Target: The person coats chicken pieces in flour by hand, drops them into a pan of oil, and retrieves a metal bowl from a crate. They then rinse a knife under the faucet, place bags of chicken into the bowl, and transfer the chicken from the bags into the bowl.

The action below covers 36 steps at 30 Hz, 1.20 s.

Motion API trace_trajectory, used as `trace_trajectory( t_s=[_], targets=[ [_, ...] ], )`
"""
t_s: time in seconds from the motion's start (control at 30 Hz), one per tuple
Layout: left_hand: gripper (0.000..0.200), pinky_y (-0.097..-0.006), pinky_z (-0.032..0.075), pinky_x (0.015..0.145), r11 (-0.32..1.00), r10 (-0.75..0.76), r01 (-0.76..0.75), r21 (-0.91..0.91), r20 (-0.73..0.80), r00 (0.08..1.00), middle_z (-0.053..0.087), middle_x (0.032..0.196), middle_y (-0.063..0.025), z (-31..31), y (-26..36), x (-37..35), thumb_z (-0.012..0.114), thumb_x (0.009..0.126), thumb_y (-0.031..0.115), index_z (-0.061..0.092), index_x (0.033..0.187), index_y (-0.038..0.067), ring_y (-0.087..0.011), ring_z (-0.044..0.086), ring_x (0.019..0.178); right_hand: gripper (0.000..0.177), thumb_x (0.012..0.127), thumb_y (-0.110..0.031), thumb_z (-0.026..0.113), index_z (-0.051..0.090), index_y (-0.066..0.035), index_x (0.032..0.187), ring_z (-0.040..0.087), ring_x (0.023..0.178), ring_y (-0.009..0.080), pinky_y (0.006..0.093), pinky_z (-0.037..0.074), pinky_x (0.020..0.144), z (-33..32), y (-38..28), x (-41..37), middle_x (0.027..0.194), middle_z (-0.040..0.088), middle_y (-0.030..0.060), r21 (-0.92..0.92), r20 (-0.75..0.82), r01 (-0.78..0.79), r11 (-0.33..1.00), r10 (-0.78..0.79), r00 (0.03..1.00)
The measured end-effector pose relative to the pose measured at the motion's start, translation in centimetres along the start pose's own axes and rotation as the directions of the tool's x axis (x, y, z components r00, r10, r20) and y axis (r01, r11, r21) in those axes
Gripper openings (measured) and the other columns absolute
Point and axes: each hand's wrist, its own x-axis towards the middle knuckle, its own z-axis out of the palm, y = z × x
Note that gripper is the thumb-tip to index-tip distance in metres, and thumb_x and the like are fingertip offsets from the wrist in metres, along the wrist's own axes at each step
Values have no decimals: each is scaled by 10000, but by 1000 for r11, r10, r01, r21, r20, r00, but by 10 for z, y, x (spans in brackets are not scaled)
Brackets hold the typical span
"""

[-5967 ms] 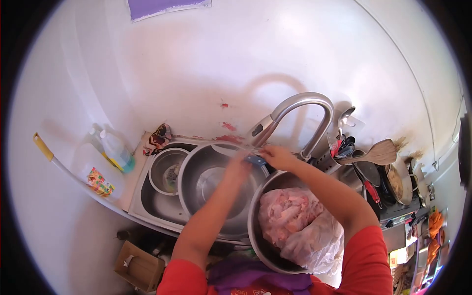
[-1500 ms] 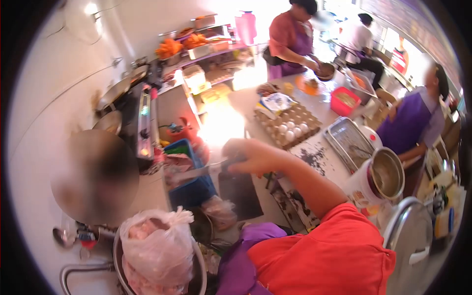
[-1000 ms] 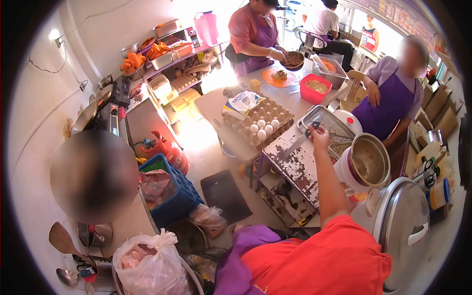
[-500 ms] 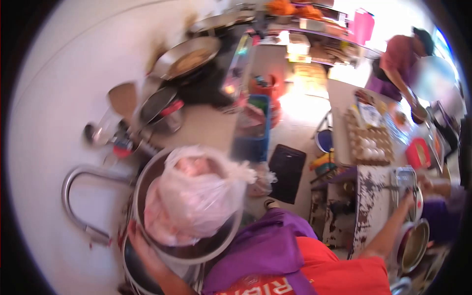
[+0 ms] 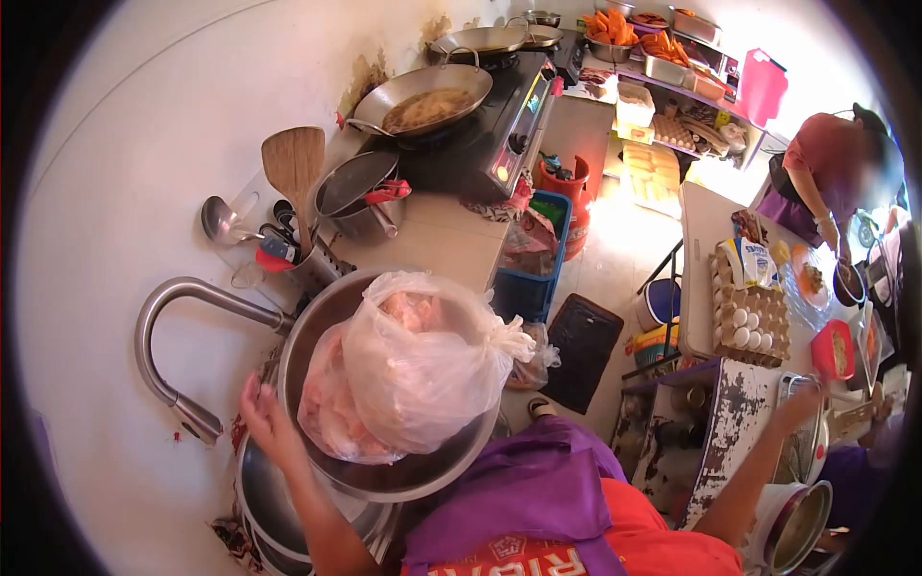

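My left hand (image 5: pixel 273 422) is open, its fingers apart beside the left rim of a big steel bowl (image 5: pixel 461 468). In the bowl sits a knotted clear plastic bag (image 5: pixel 423 360) of pale pink raw meat, with a second bag of similar meat (image 5: pixel 338 413) under it. Far to the right, my right hand (image 5: pixel 797 405) reaches over a metal wire rack (image 5: pixel 793 451); its fingers are blurred, and I cannot tell whether they grip anything. Below my left hand lies another steel basin (image 5: pixel 264 504).
A curved faucet (image 5: pixel 158 326) rises left of the bowl. Beyond stand a lidded pot (image 5: pixel 355 197) and a wok of oil (image 5: pixel 432 108) on a stove. Eggs in a carton (image 5: pixel 754 331) sit on the right-hand table, where a co-worker (image 5: pixel 831 168) bends over a small bowl.
My view has shifted, bringing the stove and wall lower and further right. My left hand has moved up along the bowl's rim, fingers spreading. The bagged meat stays in the bowl.
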Motion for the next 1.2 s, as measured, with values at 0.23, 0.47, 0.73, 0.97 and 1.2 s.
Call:
trace_trajectory(
  t_s=[0.23,0.47,0.73,0.97,1.2],
  targets=[
    [452,-331,420,868,922,119,-338,190,692,712,552,1129,-166,111,86,38,583,843,278,496,1195,9,-252,544,1020,614,826,-310,612,369,-5,1299,531,1070,242,333,430,876,79,-306,-243,1223,497,173,606,768,-402,686,-636,70],
    [278,-366,455,727,845,32,-454,283,820,571,618,862,-177,135,85,55,594,785,227,586,981,31,-301,598,826,674,740,-433,603,457,11,1226,551,1034,297,347,441,861,88,-380,-245,1106,548,227,583,767,7,813,-547,-335],
    [207,-330,435,630,948,91,-255,191,605,791,611,770,-144,123,89,54,568,800,170,576,944,22,-256,579,668,461,732,-327,568,540,-35,1088,597,824,379,424,472,782,108,-384,-269,932,619,182,849,492,-91,520,-843,-218],
    [190,-295,439,647,842,76,-392,370,639,766,599,771,-127,110,95,41,565,811,155,574,950,27,-212,566,679,354,746,-188,548,493,-15,1050,585,853,279,346,468,738,119,-394,-272,934,583,196,649,614,-193,736,-656,-440],
    [167,-255,431,700,993,-117,100,61,445,888,599,835,-25,112,71,47,509,879,135,574,989,27,-99,540,784,286,765,-85,475,500,-12,1040,539,782,147,270,446,692,123,-422,-291,873,557,64,258,612,-606,753,-613,-501]
  ],
)
